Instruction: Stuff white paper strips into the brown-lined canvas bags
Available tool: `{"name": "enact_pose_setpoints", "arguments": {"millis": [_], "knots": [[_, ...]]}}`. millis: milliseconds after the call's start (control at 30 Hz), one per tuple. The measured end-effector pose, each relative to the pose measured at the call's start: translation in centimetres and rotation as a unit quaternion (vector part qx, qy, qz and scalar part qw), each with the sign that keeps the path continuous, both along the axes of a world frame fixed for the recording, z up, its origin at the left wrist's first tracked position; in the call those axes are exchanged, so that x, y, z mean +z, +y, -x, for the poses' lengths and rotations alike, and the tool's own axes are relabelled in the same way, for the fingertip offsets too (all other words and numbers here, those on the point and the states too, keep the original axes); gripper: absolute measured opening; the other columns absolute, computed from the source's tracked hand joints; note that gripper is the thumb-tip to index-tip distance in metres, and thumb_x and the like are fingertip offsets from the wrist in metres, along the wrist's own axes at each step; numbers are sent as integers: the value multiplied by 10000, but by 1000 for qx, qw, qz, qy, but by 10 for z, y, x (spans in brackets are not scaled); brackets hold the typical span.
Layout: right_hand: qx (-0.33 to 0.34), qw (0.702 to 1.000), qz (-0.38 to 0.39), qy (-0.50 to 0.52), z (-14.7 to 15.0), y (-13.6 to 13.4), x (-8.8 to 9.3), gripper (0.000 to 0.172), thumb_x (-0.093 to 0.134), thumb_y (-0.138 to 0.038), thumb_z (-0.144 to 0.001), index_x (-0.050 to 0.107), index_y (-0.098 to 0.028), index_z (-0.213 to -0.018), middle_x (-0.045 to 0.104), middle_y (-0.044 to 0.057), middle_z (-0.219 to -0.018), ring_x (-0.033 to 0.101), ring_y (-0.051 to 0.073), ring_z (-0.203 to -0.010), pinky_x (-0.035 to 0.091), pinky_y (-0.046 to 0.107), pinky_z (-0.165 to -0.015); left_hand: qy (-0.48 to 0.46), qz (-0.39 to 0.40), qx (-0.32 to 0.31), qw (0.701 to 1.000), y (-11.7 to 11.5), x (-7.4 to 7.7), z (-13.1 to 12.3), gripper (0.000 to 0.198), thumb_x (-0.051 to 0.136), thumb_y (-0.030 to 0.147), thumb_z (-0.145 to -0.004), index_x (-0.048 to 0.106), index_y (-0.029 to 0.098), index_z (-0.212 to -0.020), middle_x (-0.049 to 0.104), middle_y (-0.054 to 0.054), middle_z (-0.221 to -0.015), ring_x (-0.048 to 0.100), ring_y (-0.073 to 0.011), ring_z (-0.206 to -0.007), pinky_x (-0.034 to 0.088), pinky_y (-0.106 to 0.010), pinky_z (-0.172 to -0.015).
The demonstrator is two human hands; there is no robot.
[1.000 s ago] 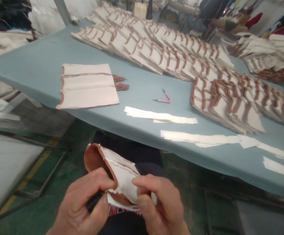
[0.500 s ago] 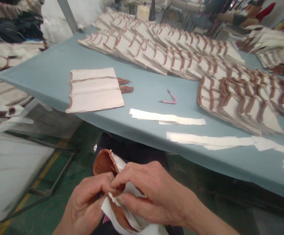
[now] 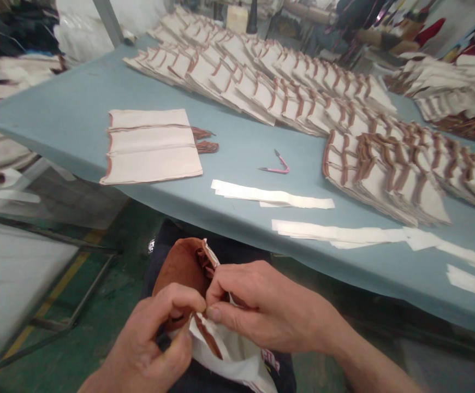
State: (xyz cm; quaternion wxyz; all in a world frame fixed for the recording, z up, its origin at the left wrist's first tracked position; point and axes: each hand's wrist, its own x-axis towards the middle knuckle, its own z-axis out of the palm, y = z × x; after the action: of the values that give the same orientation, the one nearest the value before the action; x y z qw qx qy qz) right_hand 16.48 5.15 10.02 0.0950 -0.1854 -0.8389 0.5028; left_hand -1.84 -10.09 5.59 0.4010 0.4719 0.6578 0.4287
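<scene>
A brown and off-white fabric piece (image 3: 182, 267) rests over my lap, its brown side curving up beyond my hands and its pale side hanging down between them. My left hand (image 3: 155, 327) pinches its seam edge from the left. Close beside it, my right hand (image 3: 257, 305) grips the same edge between thumb and fingers. The fingertips nearly meet, and they hide the exact spot of the seam being held. On the blue table in front lie a flat sewn panel (image 3: 151, 147) with brown strips at its right side and a pair of pink-handled thread snips (image 3: 276, 164).
Pale fabric strips (image 3: 272, 195) lie along the near edge of the blue table (image 3: 73, 98). Overlapping rows of brown-edged panels (image 3: 262, 82) cover its far and right parts. At left stands a metal-framed table (image 3: 12, 273) with a pale covering.
Both hands have shifted slightly along the seam, and the left fingers have risen. More of the brown side now shows. The view has turned a little to the right.
</scene>
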Motion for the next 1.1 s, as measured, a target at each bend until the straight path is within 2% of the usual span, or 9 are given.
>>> {"name": "enact_pose_setpoints", "arguments": {"millis": [200, 333, 400, 567, 667, 767, 867, 1000, 1100], "knots": [[9, 980, 196, -39, 1, 5, 0, 236, 671, -94, -993, 614, -205, -793, 488, -96, -654, 427, 76, -570, 330, 152, -497, 81, -56, -55, 994, -1, -7, 9, 242, 554, 187, -926, 774, 270, -868, 747, 20, -780, 701, -144, -715, 536, -216, -723], [-5, 967, 243, -70, 3, 3, 3, 236, 652, -121, -990, 581, -204, -781, 490, -89, -652, 416, 69, -570, 306, 142, -475, 70, -83, -108, 988, 5, -9, 15, 215, 564, 110, -862, 700, 276, -843, 679, 59, -682, 611, -125, -581, 485, -216, -620], [-9, 962, 261, -85, 4, 2, 3, 248, 648, -140, -1006, 572, -205, -778, 469, -89, -639, 407, 71, -571, 282, 147, -466, 74, -104, -114, 985, 7, -9, 17, 208, 567, 87, -840, 652, 274, -808, 657, 66, -660, 585, -122, -574, 466, -215, -606], [11, 914, 395, -93, 2, 1, -6, 275, 641, -224, -1051, 551, -207, -792, 431, -87, -665, 367, 80, -585, 288, 161, -465, 25, -132, -119, 984, 6, -12, 15, 216, 562, 55, -853, 572, 263, -793, 681, 63, -698, 646, -114, -611, 491, -210, -663], [-25, 922, 378, -80, -2, -3, -7, 241, 630, -175, -1029, 558, -207, -801, 442, -86, -674, 372, 82, -592, 288, 162, -471, -41, -85, -108, 990, 4, -14, 11, 167, 575, 115, -909, 606, 267, -847, 647, 49, -714, 624, -129, -592, 495, -216, -604], [-62, 934, 341, -82, -5, -9, -2, 225, 636, -126, -993, 564, -204, -794, 447, -89, -662, 380, 80, -598, 284, 153, -468, -45, -52, -63, 996, 1, -13, 5, 145, 591, 173, -910, 700, 268, -911, 662, 31, -755, 614, -141, -618, 504, -218, -595], [-83, 941, 319, -78, -6, -14, 6, 211, 633, -97, -981, 586, -194, -799, 476, -88, -667, 398, 71, -602, 299, 137, -478, -5, -69, -50, 996, 2, -10, 2, 197, 581, 163, -902, 736, 272, -850, 691, 22, -744, 635, -142, -649, 526, -210, -646], [-103, 950, 290, -49, -7, -18, 8, 144, 670, -87, -977, 656, -195, -883, 537, -98, -667, 448, 66, -573, 337, 138, -497, 5, -116, -75, 990, 8, -7, 6, 222, 587, 102, -891, 715, 268, -817, 717, 33, -720, 687, -125, -621, 548, -184, -653], [-87, 975, 205, -18, -11, -20, 5, 150, 704, -50, -952, 712, -192, -907, 606, -92, -701, 483, 56, -561, 370, 146, -540, -42, -154, -99, 982, 14, -5, 6, 203, 632, 86, -930, 693, 262, -849, 719, 44, -699, 706, -124, -585, 566, -163, -617]]}}
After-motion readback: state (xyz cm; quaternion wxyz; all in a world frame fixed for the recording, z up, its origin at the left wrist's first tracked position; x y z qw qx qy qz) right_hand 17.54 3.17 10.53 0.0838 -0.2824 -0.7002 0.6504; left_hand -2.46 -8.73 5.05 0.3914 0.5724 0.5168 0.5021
